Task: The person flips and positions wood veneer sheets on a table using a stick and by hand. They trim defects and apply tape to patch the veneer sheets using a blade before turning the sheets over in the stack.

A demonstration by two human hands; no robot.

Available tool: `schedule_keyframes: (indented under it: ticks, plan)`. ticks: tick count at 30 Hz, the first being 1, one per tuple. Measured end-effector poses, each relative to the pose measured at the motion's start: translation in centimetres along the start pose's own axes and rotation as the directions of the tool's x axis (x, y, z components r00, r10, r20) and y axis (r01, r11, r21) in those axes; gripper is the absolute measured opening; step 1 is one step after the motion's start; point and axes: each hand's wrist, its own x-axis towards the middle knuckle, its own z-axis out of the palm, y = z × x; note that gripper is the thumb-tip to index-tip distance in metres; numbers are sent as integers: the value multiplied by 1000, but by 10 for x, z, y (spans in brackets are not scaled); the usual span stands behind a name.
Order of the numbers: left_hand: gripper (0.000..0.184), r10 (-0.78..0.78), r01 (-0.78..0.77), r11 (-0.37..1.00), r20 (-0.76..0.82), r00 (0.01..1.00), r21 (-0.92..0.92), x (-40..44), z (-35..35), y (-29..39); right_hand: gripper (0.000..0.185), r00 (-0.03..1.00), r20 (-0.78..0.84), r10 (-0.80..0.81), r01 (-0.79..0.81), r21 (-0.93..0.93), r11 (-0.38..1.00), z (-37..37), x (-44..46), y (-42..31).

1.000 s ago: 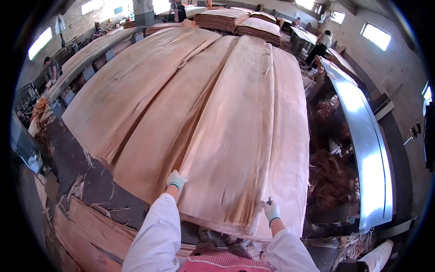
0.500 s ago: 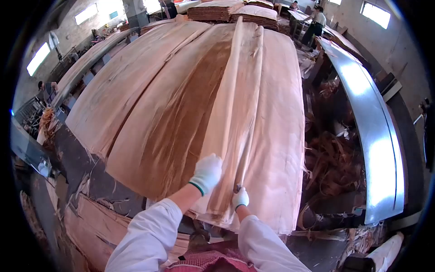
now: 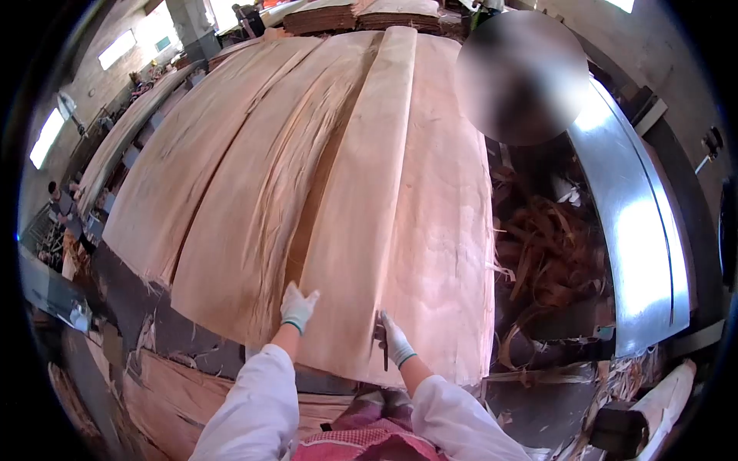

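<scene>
Wide sheets of pale wood veneer [image 3: 346, 253] lie on a long low stack in front of me. My left hand [image 3: 298, 305], in a white glove with a green cuff, is over the near end of the veneer. Its thumb and fingers are apart and it holds nothing. Beside a lengthwise sheet edge, my right hand [image 3: 395, 338], gloved too, grips a dark narrow tool [image 3: 386, 355] like a knife blade, pointing down toward me. The grip end is hidden by the fingers. Between the sheets shows a darker brown strip [image 3: 311, 238].
A long shiny metal-topped table [image 3: 642, 253] runs along the right. Brown veneer scraps [image 3: 550, 246] fill the gap beside it. More veneer stacks [image 3: 319, 19] stand at the back. A person [image 3: 65, 215] stands at the far left. A blurred circle hides part of the upper right.
The veneer sheet now lies spread flat over most of the brown area. My left hand has opened and moved left and down. My right hand has shifted slightly left and down; the tool shows more.
</scene>
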Motion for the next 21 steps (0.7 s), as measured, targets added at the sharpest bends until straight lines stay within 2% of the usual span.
schedule_keyframes:
  ticks: [1, 2, 3, 5, 6, 7, 8, 9, 10, 12, 14, 15, 17, 18, 19, 20, 21]
  plan:
    - [78, -94, 108, 987, 120, 988, -122, 12, 6, -19, 44, 1000, -19, -7, 6, -56, 998, 4, -1, -3]
    - [79, -110, 153, 967, 207, 972, -202, 18, 10, -33, 46, 999, -48, -5, 0, -104, 995, 5, -5, 0]
    - [81, -126, 209, 939, 291, 948, -272, 24, 13, -44, 48, 993, -61, -105, 92, -182, 979, 9, -13, -3]
    - [81, -38, 182, 908, 359, 932, -376, 22, 13, -39, 48, 962, -104, -252, 245, -71, 967, 16, 7, 7]
    - [69, -20, 92, 953, 242, 970, -290, 44, 54, -82, 46, 931, -195, -308, 282, -149, 948, 22, 7, 6]
    - [52, 14, 74, 931, 237, 971, -358, 32, 30, -58, 44, 893, -268, -360, 301, -237, 924, 29, 3, -1]
    - [41, 58, 31, 945, 258, 964, -327, 43, 31, -67, 43, 923, -270, -273, 175, -337, 925, 34, -9, -16]
    - [31, 101, -15, 955, 278, 955, -297, 53, 32, -78, 45, 879, -227, -419, 294, -434, 852, 35, -4, -11]
    - [25, 84, 124, 859, 375, 923, -496, 44, 17, -63, 45, 861, -210, -462, 380, -339, 861, 43, -13, -14]
    - [24, 135, 97, 841, 380, 915, -532, 30, -12, -33, 46, 858, -187, -478, 301, -571, 764, 52, -25, -32]
    - [28, 199, 138, 685, 366, 909, -715, 12, -37, 1, 46, 843, -150, -517, 354, -569, 742, 56, -78, -78]
    - [30, 204, 133, 716, 387, 899, -686, 4, -54, 18, 42, 798, -136, -587, 441, -532, 723, 49, -90, -90]
    - [31, 220, 190, 676, 440, 871, -712, -17, -82, 66, 35, 688, -103, -719, 611, -453, 649, 31, -112, -113]
    - [32, 216, 217, 652, 452, 865, -727, -30, -88, 86, 37, 723, -93, -684, 591, -430, 683, 19, -142, -137]
    - [31, 222, 167, 681, 418, 881, -713, -43, -86, 104, 38, 759, -58, -649, 575, -407, 709, 3, -168, -159]
    - [30, 303, 87, 622, 341, 890, -778, -50, -68, 107, 30, 649, -41, -760, 696, -373, 614, -19, -155, -152]
    - [31, 264, 106, 672, 371, 890, -733, -72, -75, 142, 23, 787, 6, -617, 577, -362, 732, -30, -193, -181]
